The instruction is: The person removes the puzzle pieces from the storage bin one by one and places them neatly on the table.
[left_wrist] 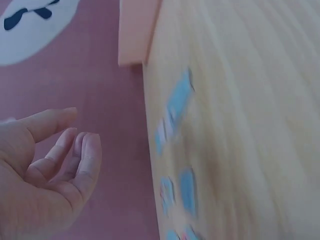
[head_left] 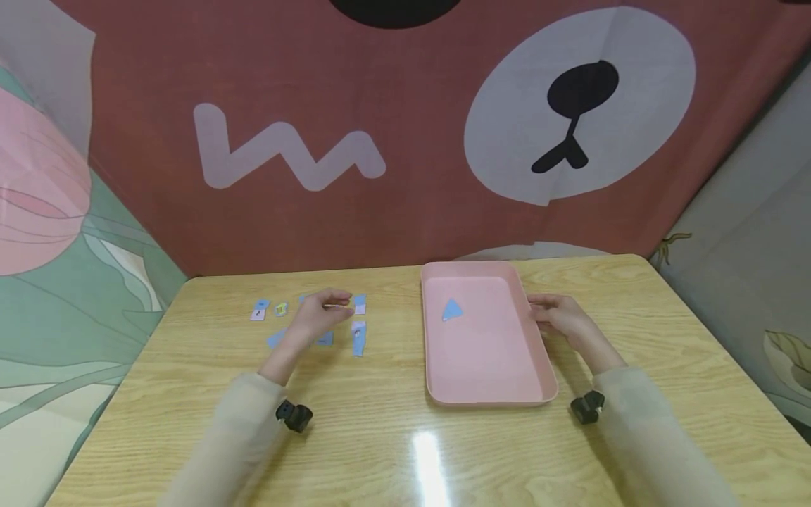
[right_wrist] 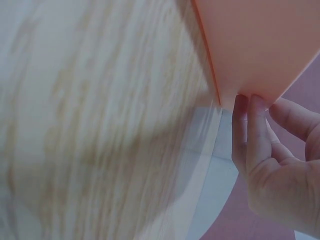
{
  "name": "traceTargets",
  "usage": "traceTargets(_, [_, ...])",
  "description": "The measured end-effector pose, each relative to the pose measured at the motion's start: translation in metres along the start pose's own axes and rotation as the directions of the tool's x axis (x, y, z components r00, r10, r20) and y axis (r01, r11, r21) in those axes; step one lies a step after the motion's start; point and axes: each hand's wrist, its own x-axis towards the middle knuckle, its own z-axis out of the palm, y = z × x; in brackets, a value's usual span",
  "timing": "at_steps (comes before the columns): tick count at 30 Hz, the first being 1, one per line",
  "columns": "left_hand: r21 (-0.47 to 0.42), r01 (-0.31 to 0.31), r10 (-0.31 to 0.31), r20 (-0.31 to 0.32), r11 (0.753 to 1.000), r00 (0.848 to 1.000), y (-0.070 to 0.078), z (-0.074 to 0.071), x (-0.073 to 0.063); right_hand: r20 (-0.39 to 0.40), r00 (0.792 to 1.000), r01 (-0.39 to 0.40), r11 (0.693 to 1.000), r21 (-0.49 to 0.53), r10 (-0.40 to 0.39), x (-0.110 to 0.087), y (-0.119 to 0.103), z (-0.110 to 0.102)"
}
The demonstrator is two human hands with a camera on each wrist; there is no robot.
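Note:
My left hand (head_left: 317, 315) hovers above a group of small flat blue and patterned pieces, its fingers loosely bent and nothing visible between thumb and fingertips. Near its fingertips lie a small blue-and-pink piece (head_left: 360, 308) and a longer blue strip (head_left: 358, 341). In the left wrist view the hand (left_wrist: 60, 170) is apart from the blurred pieces (left_wrist: 177, 102). My right hand (head_left: 564, 318) touches the right side of a pink tray (head_left: 491, 366). Its fingertips rest against the outer wall in the right wrist view. A blue triangular piece (head_left: 453, 310) lies in the tray.
More small pieces lie to the left, among them a blue-and-white one (head_left: 259, 310) and a yellow-green one (head_left: 281, 309). The wooden table (head_left: 367, 436) meets a red patterned cloth (head_left: 285, 225) at its far edge.

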Motion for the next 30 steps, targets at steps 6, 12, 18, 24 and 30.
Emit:
traceTargets(6, [-0.044, -0.033, 0.034, 0.023, 0.998, 0.999, 0.023, 0.029, 0.018, -0.003, 1.000, -0.007, 1.000, -0.007, 0.007, 0.000, 0.000, 0.000])
traceTargets(12, [-0.104, -0.095, 0.099, 0.035, 0.990, 0.994, 0.043, 0.058, 0.034, 0.003, 1.000, -0.003, 1.000, 0.013, 0.003, 0.000, 0.001, 0.001])
traceTargets(18, [-0.143, -0.101, 0.107, 0.038, 0.985, 0.994, 0.063, 0.082, 0.046, 0.003, 1.000, 0.000, 1.000, 0.023, 0.000, 0.001, 0.003, 0.001])
traceTargets(24, [-0.173, -0.118, 0.127, 0.044, 0.978, 0.991, 0.081, 0.104, 0.058, 0.000, 1.000, -0.009, 1.000, 0.013, 0.009, 0.000, 0.001, 0.001])
traceTargets(30, [-0.181, -0.126, 0.139, 0.063, 0.975, 0.988, 0.093, 0.122, 0.068, 0.003, 1.000, -0.009, 1.000, 0.018, 0.009, -0.001, -0.001, 0.001])
